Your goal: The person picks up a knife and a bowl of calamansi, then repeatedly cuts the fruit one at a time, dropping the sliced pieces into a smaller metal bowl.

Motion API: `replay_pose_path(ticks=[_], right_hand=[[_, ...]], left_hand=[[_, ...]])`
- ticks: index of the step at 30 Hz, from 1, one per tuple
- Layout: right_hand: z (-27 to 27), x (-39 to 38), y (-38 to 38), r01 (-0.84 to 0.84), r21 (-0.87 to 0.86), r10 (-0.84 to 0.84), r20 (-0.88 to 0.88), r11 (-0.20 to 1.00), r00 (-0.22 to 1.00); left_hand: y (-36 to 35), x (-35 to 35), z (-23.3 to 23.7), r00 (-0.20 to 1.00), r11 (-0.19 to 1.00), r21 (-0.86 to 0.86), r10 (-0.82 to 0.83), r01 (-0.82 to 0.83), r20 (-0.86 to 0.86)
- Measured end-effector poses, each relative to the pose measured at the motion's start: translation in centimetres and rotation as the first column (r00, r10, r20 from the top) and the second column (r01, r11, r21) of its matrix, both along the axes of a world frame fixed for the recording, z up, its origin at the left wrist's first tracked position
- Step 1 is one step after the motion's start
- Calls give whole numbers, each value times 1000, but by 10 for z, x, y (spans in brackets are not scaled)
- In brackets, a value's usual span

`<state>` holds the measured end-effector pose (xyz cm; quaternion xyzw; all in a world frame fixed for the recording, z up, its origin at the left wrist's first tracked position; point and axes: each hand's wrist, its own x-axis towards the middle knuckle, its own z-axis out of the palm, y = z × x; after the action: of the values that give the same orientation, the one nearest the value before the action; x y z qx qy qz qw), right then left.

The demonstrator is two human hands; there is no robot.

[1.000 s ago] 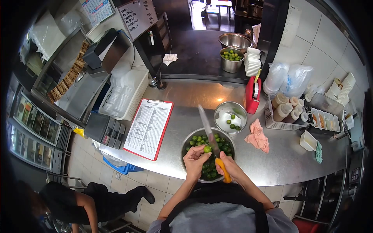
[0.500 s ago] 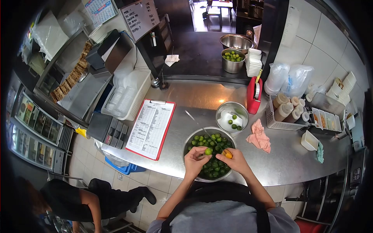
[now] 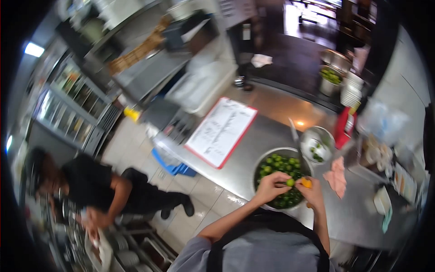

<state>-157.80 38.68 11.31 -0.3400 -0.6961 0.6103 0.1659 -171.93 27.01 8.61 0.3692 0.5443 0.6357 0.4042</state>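
Observation:
My left hand (image 3: 272,187) pinches a small green lime (image 3: 290,182) between thumb and fingers, over a large steel bowl (image 3: 255,176) of similar green limes (image 3: 277,162). In my right hand (image 3: 313,194) is a knife (image 3: 295,133) with an orange handle, its long blade pointing away from me past the bowl's far edge. Both hands are close together, the lime beside the knife handle. Behind the large bowl stands a smaller steel bowl (image 3: 328,135) with a few limes on something white. A pink cloth (image 3: 335,177) lies to its right.
A red clipboard with a printed sheet (image 3: 222,131) lies left on the steel counter (image 3: 272,106). Sauce bottles (image 3: 378,152) stand in a basket at right. On the dark ledge is a pot of limes (image 3: 331,81). Another person (image 3: 97,186) stands at the left.
My view has swung left and tilted, so the counter appears shifted right and slanted. Both hands still hold the lime and the knife. The other person is more fully in view.

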Motion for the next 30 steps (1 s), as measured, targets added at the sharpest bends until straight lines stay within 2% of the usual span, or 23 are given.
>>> replay_pose_path(ticks=[2, 3, 5, 7, 9, 10, 12, 14, 16, 18, 27, 30], right_hand=[[-12, 2, 5, 5, 225, -21, 70, 974, 997], [-20, 3, 6, -15, 266, -9, 87, 964, 996], [-31, 3, 9, -9, 358, -36, 118, 934, 992], [-37, -4, 11, -33, 420, -43, 171, 907, 984], [-17, -4, 6, -35, 466, -72, 210, 884, 975], [-19, -4, 6, 13, 464, -91, 146, 886, 985], [-4, -5, 4, 33, 445, -120, 169, 895, 978], [-7, -1, 6, 7, 484, -125, 213, 875, 969], [1, 1, 1, -16, 574, -107, 180, 819, 978], [12, 1, -4, -53, 623, -91, 197, 780, 976], [16, 3, -6, -49, 653, -80, 166, 756, 983], [-1, 15, 4, 50, 645, -141, 91, 763, 986]], left_hand=[[1, -9, -3, 996, 1000, -27, 3, -1, 84], [0, -13, 1, 996, 999, -40, 40, -37, 81], [1, -19, -1, 962, 999, -28, 23, -15, 273], [3, -21, 6, 923, 998, -63, 51, -29, 380], [3, -21, 12, 891, 997, -70, 64, -36, 450], [4, -22, 7, 858, 996, -84, 64, -25, 510], [5, -21, 10, 771, 996, -80, 83, -42, 631], [7, -19, 6, 747, 990, -107, 138, -91, 651], [9, -18, -6, 732, 992, -90, 129, -93, 669], [11, -14, 3, 722, 992, -60, 124, -113, 680], [10, -13, 6, 803, 998, 3, 55, -70, 593], [10, -12, 10, 805, 995, -52, 103, -89, 585]])
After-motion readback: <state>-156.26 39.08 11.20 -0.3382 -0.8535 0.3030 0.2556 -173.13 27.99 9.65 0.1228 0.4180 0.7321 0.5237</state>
